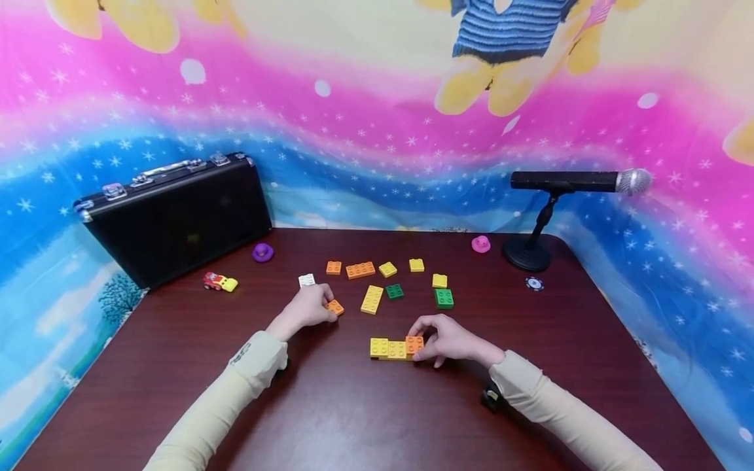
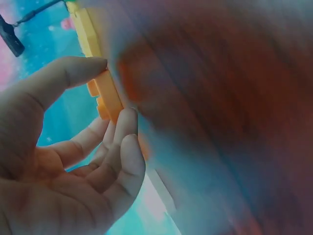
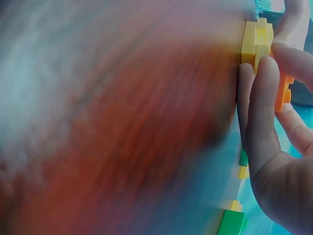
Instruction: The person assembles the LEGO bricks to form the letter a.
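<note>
My left hand (image 1: 307, 307) pinches a small orange building brick (image 1: 336, 307) between thumb and fingers. In the left wrist view that brick (image 2: 111, 95) sits at the fingertips, its studs facing away from the palm. A white brick (image 1: 306, 279) lies just behind this hand. Nearer the front, my right hand (image 1: 452, 339) holds the right end of a low brick assembly, at an orange brick (image 1: 415, 343) beside the yellow bricks (image 1: 389, 348). Yellow brick (image 3: 249, 45) extends past the fingertips in the right wrist view; the fingers hide part of the orange one.
Behind the hands lie loose bricks: orange (image 1: 360, 269), yellow (image 1: 372, 299) and green (image 1: 444, 299). A black briefcase (image 1: 177, 222), toy car (image 1: 220, 282) and purple hat (image 1: 262, 252) are left. A microphone on a stand (image 1: 542, 219), pink hat (image 1: 480, 244) and chip (image 1: 535, 283) are right.
</note>
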Demonstrator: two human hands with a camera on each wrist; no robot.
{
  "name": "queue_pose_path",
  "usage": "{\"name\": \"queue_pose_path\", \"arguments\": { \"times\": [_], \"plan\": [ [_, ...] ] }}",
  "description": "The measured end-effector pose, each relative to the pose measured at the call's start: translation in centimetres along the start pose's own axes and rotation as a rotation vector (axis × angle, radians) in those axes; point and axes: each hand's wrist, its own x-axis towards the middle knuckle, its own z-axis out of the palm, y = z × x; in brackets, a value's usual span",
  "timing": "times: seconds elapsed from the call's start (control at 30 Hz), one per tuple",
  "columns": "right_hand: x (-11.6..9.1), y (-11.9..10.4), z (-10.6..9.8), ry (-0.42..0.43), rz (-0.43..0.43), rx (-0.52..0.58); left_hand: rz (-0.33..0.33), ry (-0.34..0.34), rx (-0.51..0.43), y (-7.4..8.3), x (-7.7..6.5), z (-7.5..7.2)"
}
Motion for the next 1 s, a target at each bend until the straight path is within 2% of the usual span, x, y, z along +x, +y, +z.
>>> {"name": "queue_pose_path", "arguments": {
  "times": [0.17, 0.4, 0.5, 0.7, 1.0],
  "plan": [
    [-0.1, 0.0, 0.0, 0.001, -0.008, 0.003, 0.126, -0.040, -0.069, 2.3, -0.7, 0.4],
    [-0.1, 0.0, 0.1, 0.004, -0.005, 0.009, 0.343, -0.164, -0.170, 5.7, -2.1, 1.0],
    [-0.1, 0.0, 0.1, 0.010, -0.011, 0.006, 0.391, -0.205, -0.170, 6.4, -2.3, 1.5],
    [-0.1, 0.0, 0.2, 0.013, -0.007, 0.001, 0.436, -0.253, -0.177, 6.7, -2.5, 2.4],
    [-0.1, 0.1, 0.2, 0.015, -0.013, 0.010, 0.500, -0.201, -0.156, 7.0, -2.6, 2.9]
  ]
}}
